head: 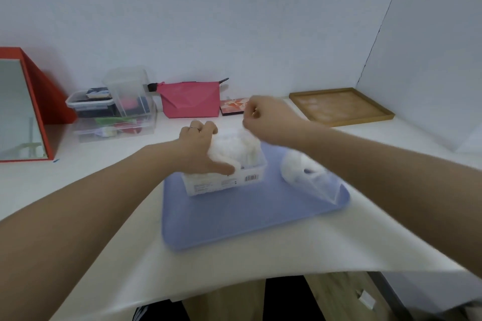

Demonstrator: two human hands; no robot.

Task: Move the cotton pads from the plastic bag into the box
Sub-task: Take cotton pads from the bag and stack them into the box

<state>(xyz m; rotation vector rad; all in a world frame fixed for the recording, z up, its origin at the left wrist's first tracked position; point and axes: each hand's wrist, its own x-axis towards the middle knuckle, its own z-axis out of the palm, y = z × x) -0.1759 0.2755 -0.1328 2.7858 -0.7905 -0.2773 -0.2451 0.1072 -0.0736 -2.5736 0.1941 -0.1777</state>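
1. Mid-transfer, we pile pads point(236, 150) into the box point(229, 181) on the tray point(234, 219); L hand point(200, 148) curls round the heap, R hand point(263, 117) looks pinched on smth white, likely a pad, too blurred to confirm.
2. Pads look light, soft, easily scattered; we'd pinch stacks by the edges.
3. Box heaped w/ pads; bag point(310, 177) beside it holds more.
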